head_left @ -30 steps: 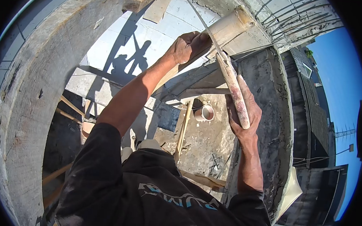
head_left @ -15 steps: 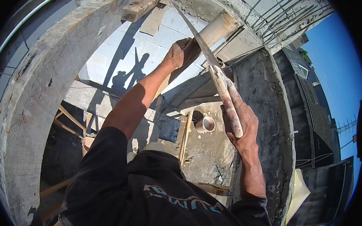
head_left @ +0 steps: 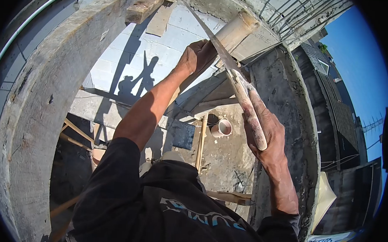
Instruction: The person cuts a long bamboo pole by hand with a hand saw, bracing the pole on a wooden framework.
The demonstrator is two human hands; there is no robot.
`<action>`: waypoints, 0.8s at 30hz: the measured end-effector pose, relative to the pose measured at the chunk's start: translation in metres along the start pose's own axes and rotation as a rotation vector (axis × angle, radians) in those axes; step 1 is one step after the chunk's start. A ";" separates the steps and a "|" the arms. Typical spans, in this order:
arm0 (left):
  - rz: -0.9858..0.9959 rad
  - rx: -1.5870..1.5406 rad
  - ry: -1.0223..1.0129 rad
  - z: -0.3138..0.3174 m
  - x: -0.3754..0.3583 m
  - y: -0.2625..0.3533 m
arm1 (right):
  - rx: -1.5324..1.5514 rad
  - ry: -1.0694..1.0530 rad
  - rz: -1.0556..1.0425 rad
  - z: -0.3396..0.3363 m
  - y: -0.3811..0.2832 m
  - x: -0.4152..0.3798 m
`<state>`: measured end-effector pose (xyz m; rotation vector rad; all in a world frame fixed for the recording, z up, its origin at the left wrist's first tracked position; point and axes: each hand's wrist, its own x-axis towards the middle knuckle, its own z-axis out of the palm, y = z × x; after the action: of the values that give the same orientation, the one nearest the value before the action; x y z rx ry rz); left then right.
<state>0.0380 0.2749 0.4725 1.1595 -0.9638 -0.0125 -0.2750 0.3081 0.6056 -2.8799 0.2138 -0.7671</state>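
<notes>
My right hand (head_left: 268, 133) is closed round the pale, worn handle of a hand saw (head_left: 220, 47). The blade runs up and to the left, lying across a round wooden pole (head_left: 237, 32), with its teeth towards my left hand. My left hand (head_left: 196, 57) grips the pole just left of the blade, its fingers partly hidden behind the wood. The pole's cut-looking end points to the upper right, and its lower part passes behind my left forearm.
A curved concrete beam (head_left: 37, 99) runs along the left, with a wood block (head_left: 145, 7) on top. A rough concrete wall (head_left: 286, 117) stands at the right. Rebar (head_left: 296, 17) juts out at the upper right. Below is a bucket (head_left: 222, 128) beside an upright timber (head_left: 201, 141).
My right hand and the saw handle have moved slightly down and to the right, drawing the blade along the pole. My left hand keeps its grip. The view has shifted a little.
</notes>
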 end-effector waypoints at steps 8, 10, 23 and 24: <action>0.298 0.366 0.000 0.009 0.008 -0.052 | -0.083 0.018 0.047 -0.019 0.013 -0.047; -0.063 0.105 -0.113 0.004 -0.001 -0.001 | -0.139 0.015 -0.012 -0.025 0.022 -0.052; 0.029 0.397 -0.110 0.033 -0.021 0.015 | -0.105 -0.030 -0.044 0.009 0.028 0.031; -0.029 0.413 -0.112 0.032 -0.024 0.024 | -0.107 -0.029 -0.049 0.011 0.027 0.031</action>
<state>-0.0085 0.2724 0.4780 1.5657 -1.0791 0.1037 -0.2456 0.2772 0.6065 -3.0058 0.1862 -0.7429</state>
